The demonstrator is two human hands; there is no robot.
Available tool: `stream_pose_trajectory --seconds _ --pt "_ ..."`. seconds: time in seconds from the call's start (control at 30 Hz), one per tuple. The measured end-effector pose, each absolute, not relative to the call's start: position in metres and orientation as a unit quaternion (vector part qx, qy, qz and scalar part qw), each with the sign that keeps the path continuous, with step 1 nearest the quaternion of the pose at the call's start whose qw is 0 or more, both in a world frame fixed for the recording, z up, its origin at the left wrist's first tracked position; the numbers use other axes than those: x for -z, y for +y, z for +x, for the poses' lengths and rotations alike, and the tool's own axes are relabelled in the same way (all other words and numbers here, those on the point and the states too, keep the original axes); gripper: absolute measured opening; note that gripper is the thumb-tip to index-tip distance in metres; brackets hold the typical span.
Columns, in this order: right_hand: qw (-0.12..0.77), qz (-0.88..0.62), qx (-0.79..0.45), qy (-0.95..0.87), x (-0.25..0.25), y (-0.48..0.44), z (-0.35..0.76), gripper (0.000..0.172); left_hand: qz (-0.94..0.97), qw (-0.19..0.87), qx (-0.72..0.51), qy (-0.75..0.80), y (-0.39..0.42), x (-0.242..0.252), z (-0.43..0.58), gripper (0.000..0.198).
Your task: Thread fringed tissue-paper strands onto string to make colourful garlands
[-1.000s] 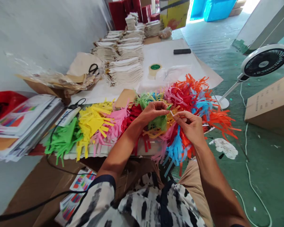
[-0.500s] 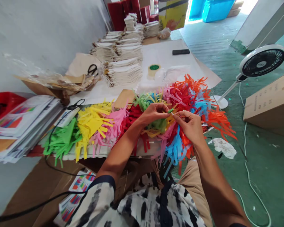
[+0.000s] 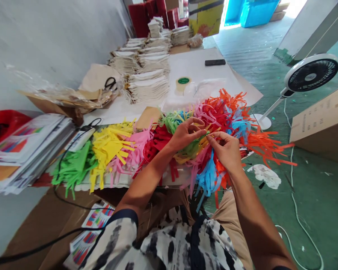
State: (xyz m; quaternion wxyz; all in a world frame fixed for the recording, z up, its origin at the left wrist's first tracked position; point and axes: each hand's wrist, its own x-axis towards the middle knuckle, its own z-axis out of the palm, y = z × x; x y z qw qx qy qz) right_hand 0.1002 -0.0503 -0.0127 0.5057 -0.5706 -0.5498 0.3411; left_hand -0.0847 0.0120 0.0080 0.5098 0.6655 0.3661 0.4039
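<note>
My left hand is closed in a pinch, thumb and index finger at a small green twisted paper end. The fingertips of my right hand pinch at the same spot from the right; fingers hide exactly what they grip. Beneath both hands lies a row of fringed paper tassels. Blue tassel strips hang over the table edge below my right hand. Further left are a red tassel, a pink tassel, a yellow tassel and a green tassel. Orange tassels spread to the right.
Stacks of white corded bundles stand behind, beside a tape roll and a black phone-like slab. Black-handled scissors lie on brown wrapping. Printed sheets are piled left. A fan and carton stand right.
My left hand has tilted and its fingers have spread a little upward, the fingertips sliding right along the green end. My right hand stays nearly in place. Orange strips at right now stick out further.
</note>
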Motion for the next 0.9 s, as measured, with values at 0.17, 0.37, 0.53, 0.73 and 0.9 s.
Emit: stream_pose_trajectory --seconds 0.17,0.37,0.53,0.73,0.9 --pt "0.509 -0.568 -0.341 -0.55 0.013 -0.05 0.101 0.038 0.679 0.508 -0.399 0.348 0.015 -0.004 -0.083 0.046" --pt "0.523 -0.555 -0.339 -0.55 0.014 -0.051 0.101 0.035 0.687 0.466 -0.438 0.345 0.013 -0.006 -0.08 0.042" --pt "0.528 -0.507 -0.359 -0.579 0.007 -0.052 0.101 0.039 0.751 0.302 -0.406 0.424 0.003 -0.012 -0.077 0.029" --pt "0.55 -0.487 -0.331 -0.593 0.001 -0.046 0.104 0.027 0.831 0.179 -0.335 0.407 -0.004 -0.023 -0.07 0.03" --pt "0.618 -0.443 -0.313 -0.569 0.003 -0.043 0.112 0.017 0.81 0.35 -0.31 0.353 -0.003 -0.028 -0.068 0.056"
